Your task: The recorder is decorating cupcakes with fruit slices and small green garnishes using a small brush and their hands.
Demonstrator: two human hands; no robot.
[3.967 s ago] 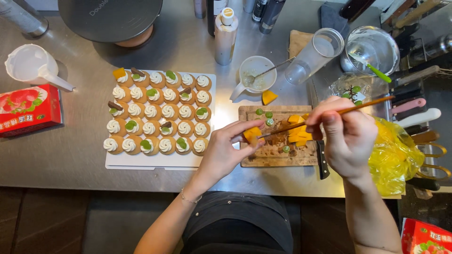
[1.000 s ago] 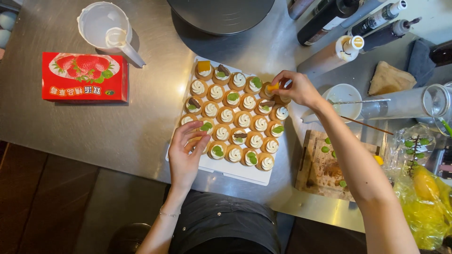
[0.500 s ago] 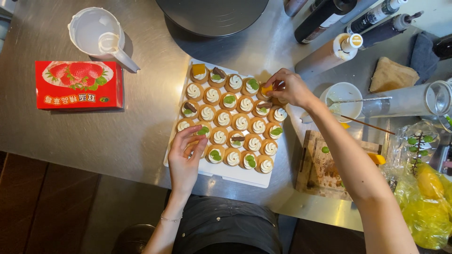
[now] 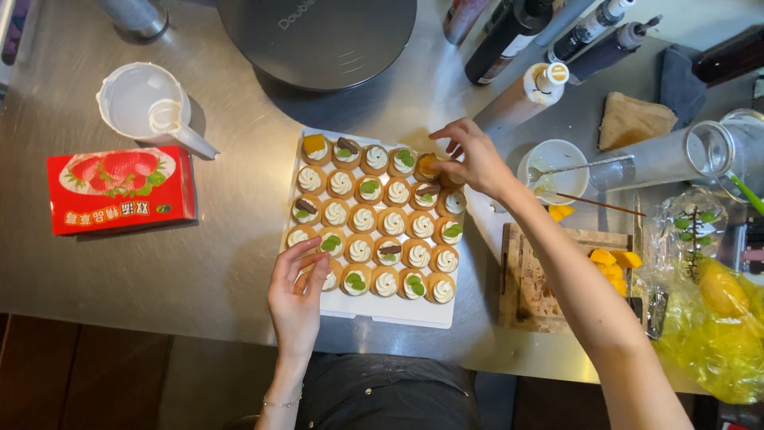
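- Mango piece (image 4: 427, 166), orange, sits pinched in the right hand's fingertips (image 4: 442, 169) on a tart at the far right corner of the tray (image 4: 398, 312).
- Right hand (image 4: 469, 159) reaches across from the right, fingers closed on that piece; it looks like the step of topping a tart, with the piece at or just on the cream.
- Left hand (image 4: 296, 295) lies open, palm down, on the tray's near left corner, fingers resting over the tarts there, holding nothing.
- Tarts (image 4: 377, 219) fill the white tray in rows: most bear only white cream, some a green leaf, a few a brown shard, and one at the far left corner an orange cube.
- By my reading, the next move calls for a clean release so the piece stays seated in the cream.
- More mango cubes (image 4: 613, 259) lie on the board (image 4: 525, 279) to the tray's right.
- Red box (image 4: 121, 191) and a white jug (image 4: 151, 107) stand toward the worktop's left edge.
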